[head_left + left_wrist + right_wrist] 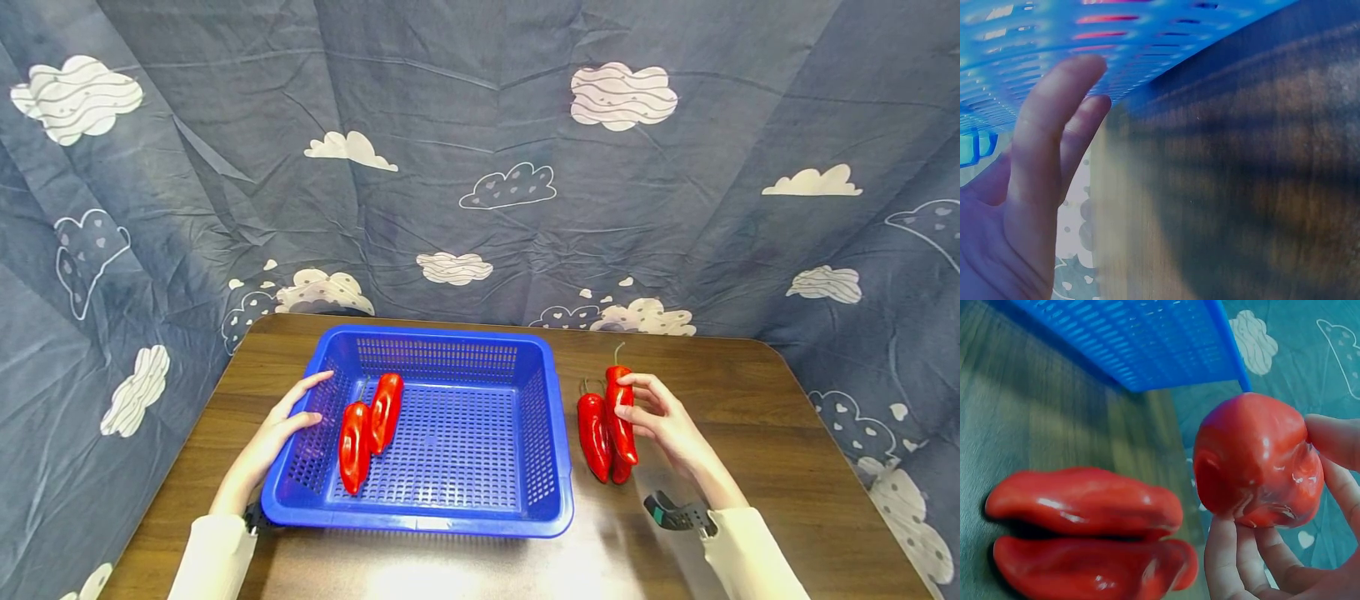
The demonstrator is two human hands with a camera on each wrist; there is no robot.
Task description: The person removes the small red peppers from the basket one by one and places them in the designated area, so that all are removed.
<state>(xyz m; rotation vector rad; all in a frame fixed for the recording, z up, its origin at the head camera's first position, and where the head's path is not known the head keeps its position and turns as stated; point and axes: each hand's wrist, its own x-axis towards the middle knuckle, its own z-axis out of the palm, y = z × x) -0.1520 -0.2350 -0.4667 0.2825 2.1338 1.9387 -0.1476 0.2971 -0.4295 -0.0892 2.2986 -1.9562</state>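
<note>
My right hand (671,421) pinches a long red pepper (617,396) between thumb and fingers; its green stem points away from me. In the right wrist view, this pepper (1254,462) is seen end-on, raised above two other red peppers. Those, a left pepper (594,437) and a partly covered one (622,473), lie side by side on the table. My left hand (270,437) holds the left wall of a blue plastic basket (420,523), some fingers over the rim and others (1041,137) along its outside. Two red peppers, one nearer (354,450) and one farther (387,408), lie inside at the left.
The brown wooden table (720,375) extends to the right of the peppers. A dark cloth (420,117) with white cloud prints hangs behind and at both sides. The basket's slotted right wall (555,417) stands close to the peppers on the table.
</note>
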